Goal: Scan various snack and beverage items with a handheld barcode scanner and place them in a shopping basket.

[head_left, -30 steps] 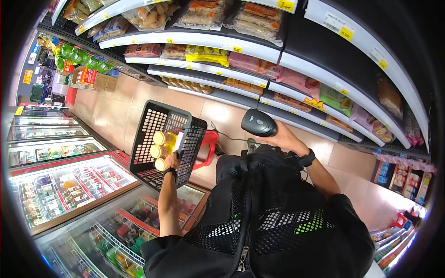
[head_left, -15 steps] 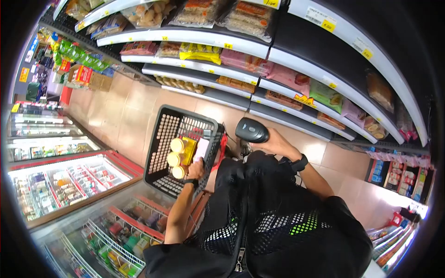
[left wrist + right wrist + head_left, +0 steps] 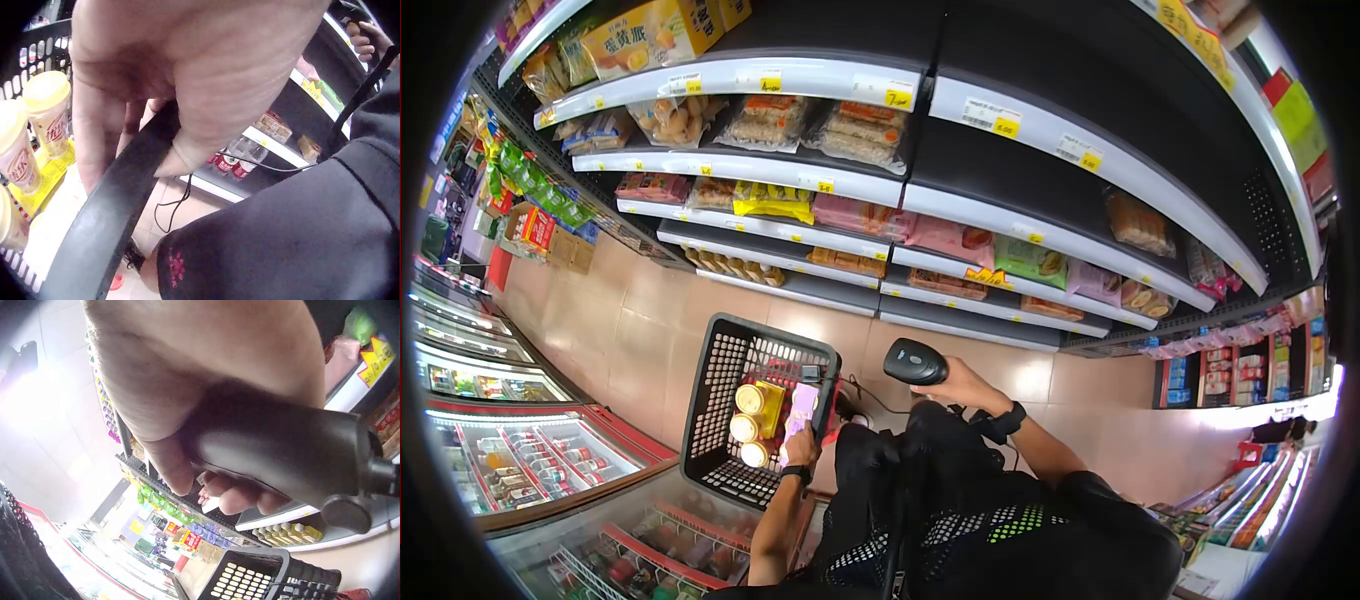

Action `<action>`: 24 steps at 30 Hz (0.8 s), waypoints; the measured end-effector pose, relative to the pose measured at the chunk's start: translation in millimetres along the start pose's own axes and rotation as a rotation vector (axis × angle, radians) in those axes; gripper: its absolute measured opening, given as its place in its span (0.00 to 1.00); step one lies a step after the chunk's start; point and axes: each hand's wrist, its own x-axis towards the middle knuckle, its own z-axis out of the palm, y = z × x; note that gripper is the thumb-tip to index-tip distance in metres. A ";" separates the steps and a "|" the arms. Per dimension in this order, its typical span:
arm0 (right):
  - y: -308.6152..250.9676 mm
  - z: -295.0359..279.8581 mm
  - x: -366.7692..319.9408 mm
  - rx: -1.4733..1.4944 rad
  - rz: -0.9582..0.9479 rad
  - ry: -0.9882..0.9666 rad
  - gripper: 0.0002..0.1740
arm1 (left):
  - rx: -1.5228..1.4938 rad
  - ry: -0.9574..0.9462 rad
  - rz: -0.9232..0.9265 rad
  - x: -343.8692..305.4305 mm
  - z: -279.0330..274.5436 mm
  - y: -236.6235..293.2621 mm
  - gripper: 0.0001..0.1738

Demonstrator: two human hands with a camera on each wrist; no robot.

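My left hand (image 3: 803, 447) grips the right-hand rim of a black plastic shopping basket (image 3: 775, 328). In the left wrist view, the thumb lies on the outer side of the dark rim (image 3: 94, 231), and the fingers reach over its inner side. Inside the basket stand three bottles (image 3: 751, 399) with cream lids, beside a yellow pack (image 3: 771, 411) and a pale pinkish-white pack (image 3: 800, 404). Ahead of my body, my right hand (image 3: 966, 386) holds a black barcode scanner (image 3: 915, 361). Its handle (image 3: 281, 456) fills the palm in the right wrist view, fingers curled round it.
Shelves (image 3: 730, 160) with bagged breads and snacks curve across the front. Glass-topped freezers (image 3: 550, 450) stand along the left. A cable (image 3: 281, 164) runs near my legs. Cartons (image 3: 570, 252) sit on the tiled floor at the far left.
The basket has tipped to a more level stance, with my left hand still on its rim. The head view has shifted, so the shelves appear lower. The scanner stays in my right hand.
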 end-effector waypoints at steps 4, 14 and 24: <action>18.2 -24.2 -8.0 -0.027 -0.109 0.016 0.25 | 0.053 -0.033 -0.085 3.5 10.2 -1.1 0.20; 38.9 -93.9 -38.5 0.019 -0.353 0.103 0.20 | 0.114 -0.014 -0.265 2.1 -9.0 31.9 0.17; 59.6 -122.9 -70.7 0.050 -0.326 0.125 0.20 | 0.211 0.002 -0.200 4.0 17.6 49.1 0.16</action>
